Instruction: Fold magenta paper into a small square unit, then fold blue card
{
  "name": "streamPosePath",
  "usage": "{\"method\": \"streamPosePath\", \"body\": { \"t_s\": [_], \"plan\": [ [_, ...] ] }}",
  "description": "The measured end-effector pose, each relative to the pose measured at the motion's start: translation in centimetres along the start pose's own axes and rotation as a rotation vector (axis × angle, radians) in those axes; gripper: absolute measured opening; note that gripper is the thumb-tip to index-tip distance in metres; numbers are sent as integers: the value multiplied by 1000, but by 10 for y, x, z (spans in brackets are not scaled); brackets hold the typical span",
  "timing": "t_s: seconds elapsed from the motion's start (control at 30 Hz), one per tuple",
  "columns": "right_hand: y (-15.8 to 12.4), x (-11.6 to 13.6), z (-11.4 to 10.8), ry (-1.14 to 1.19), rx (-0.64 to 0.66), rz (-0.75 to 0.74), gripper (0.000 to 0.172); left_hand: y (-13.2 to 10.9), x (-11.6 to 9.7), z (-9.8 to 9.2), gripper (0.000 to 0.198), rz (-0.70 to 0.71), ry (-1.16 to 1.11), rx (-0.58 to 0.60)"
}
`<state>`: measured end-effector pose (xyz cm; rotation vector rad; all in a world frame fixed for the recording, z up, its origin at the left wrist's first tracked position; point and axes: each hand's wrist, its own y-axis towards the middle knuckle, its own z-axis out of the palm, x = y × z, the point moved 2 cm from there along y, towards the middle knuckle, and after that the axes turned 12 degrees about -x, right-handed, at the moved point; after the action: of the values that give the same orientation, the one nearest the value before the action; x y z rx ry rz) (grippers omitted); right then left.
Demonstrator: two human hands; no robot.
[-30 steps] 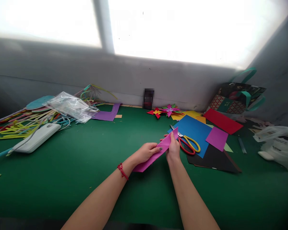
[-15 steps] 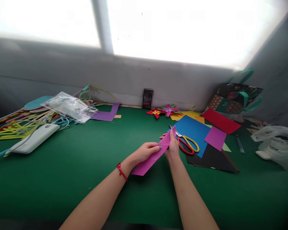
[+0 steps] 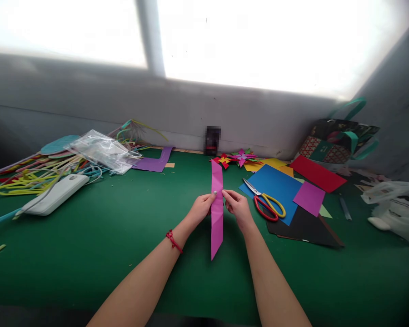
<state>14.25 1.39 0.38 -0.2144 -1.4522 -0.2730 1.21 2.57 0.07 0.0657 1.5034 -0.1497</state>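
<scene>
Taking the pink paper (image 3: 217,222) as the centre of the dial, its long, narrow folded strip runs from twelve o'clock to six above the green table (image 3: 150,200), between the two hands. The left hand (image 3: 201,208) comes in from nine o'clock, its thumb pressed on the paper's near face and its other fingers largely hidden, while the right hand (image 3: 239,210) comes in from three, thumb and forefinger closed on the opposite edge. Both pinch slightly above the middle — presumably so that the strip stays balanced and its creases lie open to the eyes, with both slanted ends left free. At about three o'clock, near the right hand, the scissors (image 3: 269,205) rest with their blades over the blue sheet (image 3: 274,181) and their handles turned down towards four, an arrangement that seems to suit an easy right-handed pick-up. The black sheet (image 3: 303,227) lies partly under the blue one, and a small magenta square (image 3: 310,198) and a red sheet (image 3: 316,173) sit towards two and three, perhaps grouped there as ready stock. Folded paper flowers (image 3: 240,157) stand at one o'clock, against the back, likely out of the way — as does the purple piece (image 3: 153,164) at ten.
</scene>
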Motion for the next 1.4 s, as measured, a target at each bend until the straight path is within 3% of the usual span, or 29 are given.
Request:
{"method": "streamPosePath", "body": {
  "t_s": [0.13,0.33,0.53,0.73,0.93,1.07,1.4],
  "plan": [
    [0,4,-2,12,11,-44,39,-1,-2,-4,35,-20,-169,-45],
    [-6,14,-1,12,88,-59,36,8,1,-16,32,-29,-393,-272],
    [-15,15,6,3,292,-107,39,10,5,-17,28,-63,-508,-244],
    [-14,14,9,39,231,-132,46,10,4,-15,21,-46,-566,-221],
    [-11,9,8,76,206,-157,25,7,4,-11,25,-56,-510,-156],
    [-8,7,8,147,174,-126,27,4,-2,-8,35,-42,-458,-103],
    [-8,0,16,240,94,-73,36,9,1,-11,31,73,-289,-202]
  ]
}}
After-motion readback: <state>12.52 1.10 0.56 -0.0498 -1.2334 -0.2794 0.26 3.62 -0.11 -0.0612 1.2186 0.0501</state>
